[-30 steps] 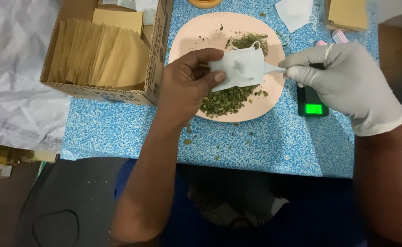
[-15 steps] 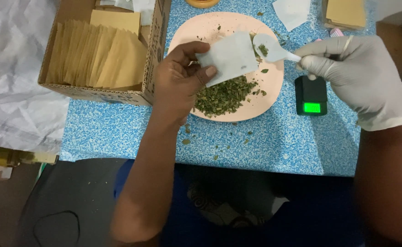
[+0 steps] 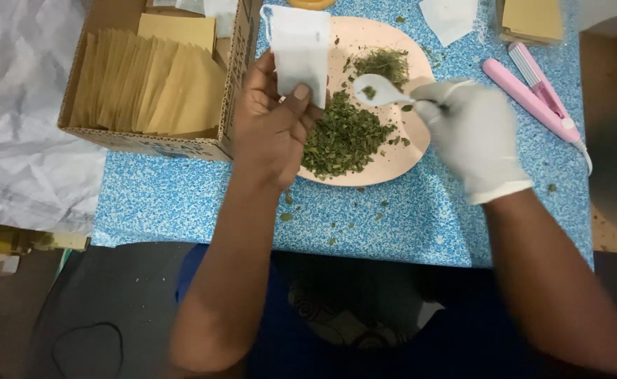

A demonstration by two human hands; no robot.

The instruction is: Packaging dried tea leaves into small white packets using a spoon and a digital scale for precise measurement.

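Note:
My left hand (image 3: pixel 273 119), bare, pinches a small white paper pouch (image 3: pixel 298 49) upright over the left rim of a pale pink plate (image 3: pixel 392 165). Dried green leaves (image 3: pixel 343 137) lie heaped on the plate. My right hand (image 3: pixel 473 137) wears a white glove and holds a small white spoon (image 3: pixel 378 90) by its handle. The spoon's bowl carries a few leaf bits and hovers over the plate, just right of the pouch.
An open cardboard box (image 3: pixel 154 144) with several tan envelopes (image 3: pixel 147 81) stands at the left on the blue speckled table (image 3: pixel 182 203). A pink handheld tool (image 3: pixel 533 98) lies at the right. More white pouches (image 3: pixel 449 17) and tan envelopes (image 3: pixel 529 17) sit at the far edge. Leaf crumbs dot the table.
My left hand has turned the pouch upright and shifted it left. The right hand drew the spoon away from the pouch down to the plate. The view moved, hiding the black scale.

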